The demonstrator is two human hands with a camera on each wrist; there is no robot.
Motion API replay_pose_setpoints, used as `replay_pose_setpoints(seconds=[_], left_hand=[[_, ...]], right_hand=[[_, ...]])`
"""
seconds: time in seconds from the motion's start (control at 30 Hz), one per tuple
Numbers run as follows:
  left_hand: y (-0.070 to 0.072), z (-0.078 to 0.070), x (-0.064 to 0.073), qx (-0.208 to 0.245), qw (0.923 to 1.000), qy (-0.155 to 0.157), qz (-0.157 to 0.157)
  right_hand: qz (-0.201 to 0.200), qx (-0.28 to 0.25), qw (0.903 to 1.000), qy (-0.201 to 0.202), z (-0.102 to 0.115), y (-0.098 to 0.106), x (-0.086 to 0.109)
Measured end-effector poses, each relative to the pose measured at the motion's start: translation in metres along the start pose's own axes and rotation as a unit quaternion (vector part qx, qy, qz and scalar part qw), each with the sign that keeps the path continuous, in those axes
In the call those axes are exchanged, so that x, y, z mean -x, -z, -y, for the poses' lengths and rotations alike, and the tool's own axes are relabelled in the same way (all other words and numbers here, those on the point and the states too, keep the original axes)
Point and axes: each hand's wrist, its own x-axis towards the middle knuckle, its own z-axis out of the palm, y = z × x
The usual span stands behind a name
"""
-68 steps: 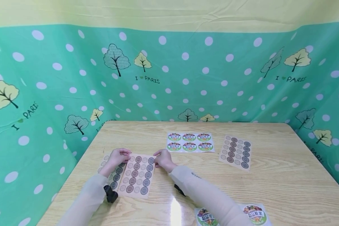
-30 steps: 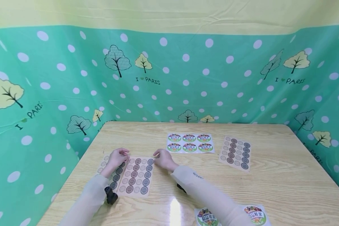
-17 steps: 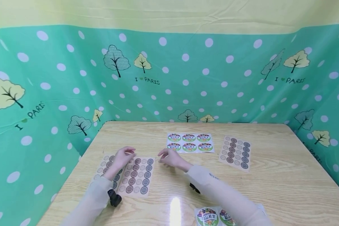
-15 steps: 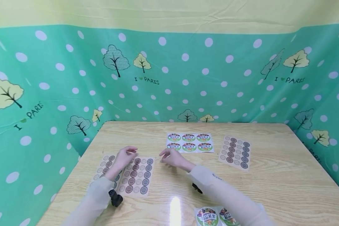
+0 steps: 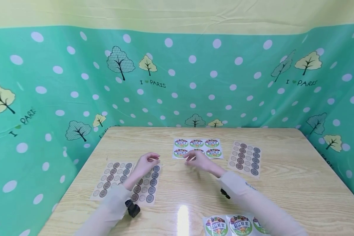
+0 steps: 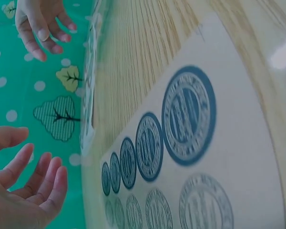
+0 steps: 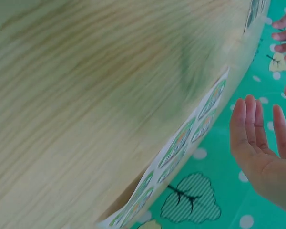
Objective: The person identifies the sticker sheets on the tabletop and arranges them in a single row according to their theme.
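Observation:
Two brown sheets of round stickers lie side by side at the left of the table: an outer sheet (image 5: 109, 178) and an inner sheet (image 5: 148, 186). My left hand (image 5: 145, 165) hovers over the inner sheet's upper part and hides some of it; its fingers are relaxed and hold nothing. In the left wrist view the inner sheet (image 6: 238, 124) lies flat below that hand. My right hand (image 5: 199, 160) is in the air just in front of a white sheet of fruit-label stickers (image 5: 177, 149), covering part of its lower row. Its fingers (image 7: 250, 126) are loosely spread with nothing between them.
A third brown sticker sheet (image 5: 245, 159) lies slightly turned at the back right. Another white fruit-label sheet (image 5: 239, 226) sits at the front edge, partly under my right sleeve. A patterned green curtain (image 5: 194, 75) stands behind the wooden table (image 5: 298, 183).
Both hands have let go of the inner brown sheet's top corners and moved right, the right hand farther, to the white sheet. The brown sheets stay side by side.

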Motion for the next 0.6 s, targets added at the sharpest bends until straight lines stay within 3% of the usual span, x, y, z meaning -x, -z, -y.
replay_pose_setpoints(seconds=[0.17, 0.37, 0.6], left_hand=[[-0.014, -0.011, 0.000, -0.002, 0.9998, -0.013, 0.017], [-0.028, -0.019, -0.001, 0.026, 0.9980, -0.042, 0.039], [-0.044, -0.032, -0.002, 0.036, 0.9956, -0.055, 0.066]], right_hand=[[-0.018, 0.010, 0.9997, 0.014, -0.011, 0.016, 0.009], [-0.026, 0.026, 0.9993, -0.006, -0.020, 0.033, 0.023], [-0.056, 0.040, 0.9970, -0.036, -0.031, 0.054, 0.038]])
